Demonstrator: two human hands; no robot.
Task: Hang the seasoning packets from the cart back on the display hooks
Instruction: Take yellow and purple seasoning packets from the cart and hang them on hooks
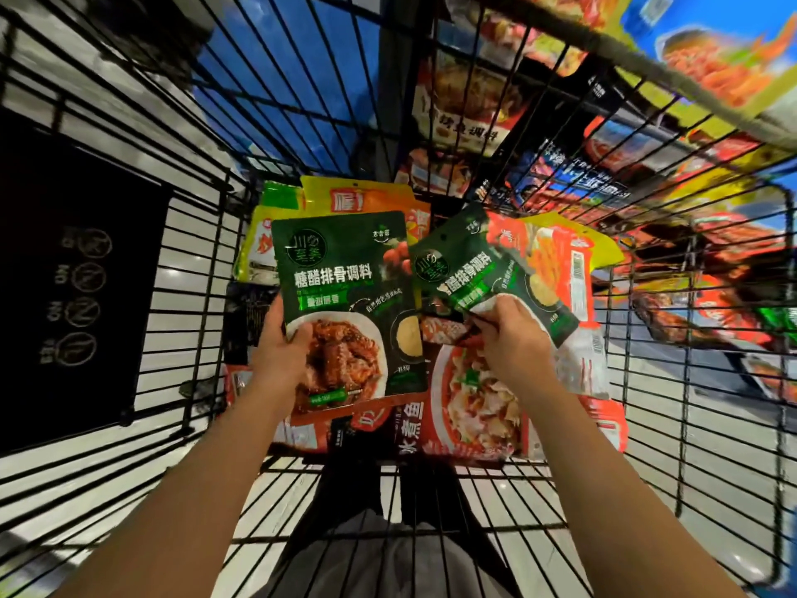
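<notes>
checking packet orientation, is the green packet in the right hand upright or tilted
Tilted. The green packet in the right hand leans left, its printed text running diagonally, held above the cart.

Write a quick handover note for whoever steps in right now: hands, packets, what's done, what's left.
Left hand: grips an upright green packet by its lower left edge.
Right hand: pinches a second green packet, tilted, by its bottom edge.
Both are held above the cart; more orange, red and yellow packets lie inside it.
Display packets show beyond the cart's far end.
Done: two matching packets picked up.
Left: hang these two, then the rest.
</notes>
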